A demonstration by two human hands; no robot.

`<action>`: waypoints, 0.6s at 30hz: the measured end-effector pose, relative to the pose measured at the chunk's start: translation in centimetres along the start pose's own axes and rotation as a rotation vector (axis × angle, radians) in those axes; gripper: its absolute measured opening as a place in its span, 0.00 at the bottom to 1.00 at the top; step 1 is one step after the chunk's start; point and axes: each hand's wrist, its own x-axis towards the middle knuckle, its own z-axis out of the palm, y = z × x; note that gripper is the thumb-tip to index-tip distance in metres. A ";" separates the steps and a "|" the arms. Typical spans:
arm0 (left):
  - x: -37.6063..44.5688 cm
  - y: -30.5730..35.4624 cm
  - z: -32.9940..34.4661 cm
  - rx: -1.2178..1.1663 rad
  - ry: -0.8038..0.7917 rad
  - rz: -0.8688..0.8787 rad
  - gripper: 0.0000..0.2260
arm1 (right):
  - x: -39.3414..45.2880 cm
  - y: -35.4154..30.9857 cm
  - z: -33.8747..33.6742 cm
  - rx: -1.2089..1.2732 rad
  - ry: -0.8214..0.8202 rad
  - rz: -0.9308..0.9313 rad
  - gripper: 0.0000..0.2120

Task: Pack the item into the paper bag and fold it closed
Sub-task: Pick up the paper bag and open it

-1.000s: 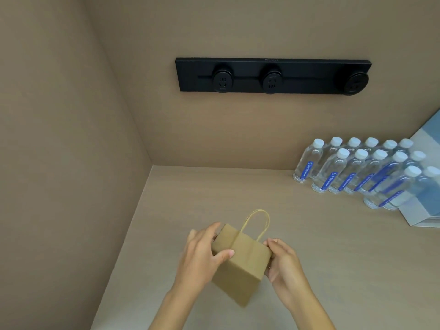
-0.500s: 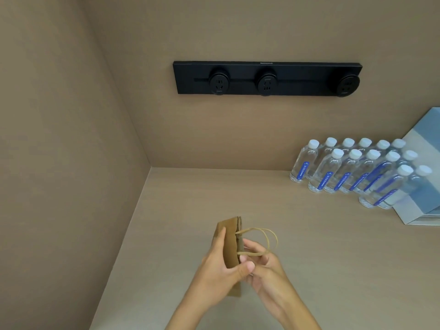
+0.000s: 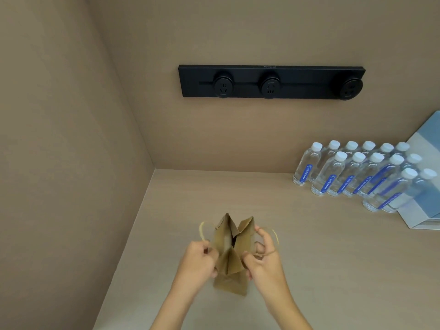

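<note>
A small brown paper bag (image 3: 232, 260) with thin rope handles stands low in the middle of the view, above the beige counter (image 3: 309, 246). Its mouth is spread apart, with the side gussets folded inward. My left hand (image 3: 198, 263) grips the bag's left rim and handle. My right hand (image 3: 264, 259) grips the right rim, with the right handle looped around its fingers. The inside of the bag looks dark, and I cannot tell whether anything is in it.
Several clear water bottles (image 3: 354, 172) with white caps and blue labels stand in rows at the right back. A white and blue box (image 3: 426, 210) sits at the right edge. A black socket strip (image 3: 271, 82) is on the back wall. A side wall (image 3: 71, 163) closes the left.
The bag was flat and held edge-on between both hands half a second ago. Now the hands have drawn apart and its mouth is spread.
</note>
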 end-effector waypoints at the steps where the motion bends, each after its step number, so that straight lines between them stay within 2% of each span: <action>1: 0.3 0.1 -0.7 0.081 0.021 0.021 0.09 | -0.1 -0.4 -0.2 -0.058 0.011 -0.039 0.33; 3: 0.9 0.9 -2.2 0.224 0.051 0.039 0.08 | -0.6 -1.3 -1.1 -0.185 0.039 -0.095 0.37; 6: 1.5 2.4 -3.6 0.440 0.099 0.041 0.08 | -2.1 -2.3 -2.0 -0.419 0.039 -0.134 0.35; 10: 1.9 4.2 -3.7 0.683 0.071 -0.002 0.06 | -3.9 -2.8 -1.8 -0.936 -0.009 -0.319 0.31; 13: 1.9 4.5 -2.6 0.666 0.088 0.008 0.11 | -4.1 -3.7 -1.9 -1.148 -0.060 -0.472 0.24; 14: 1.8 4.5 -2.2 0.630 0.134 0.042 0.10 | -4.1 -4.2 -2.1 -1.216 -0.116 -0.452 0.25; 16: 1.3 4.4 -1.5 0.554 0.264 0.161 0.04 | -3.8 -4.8 -2.6 -1.329 -0.279 -0.337 0.36; 18: 0.7 3.7 -1.0 0.477 0.304 0.296 0.11 | -3.4 -5.3 -3.4 -1.326 -0.406 -0.219 0.38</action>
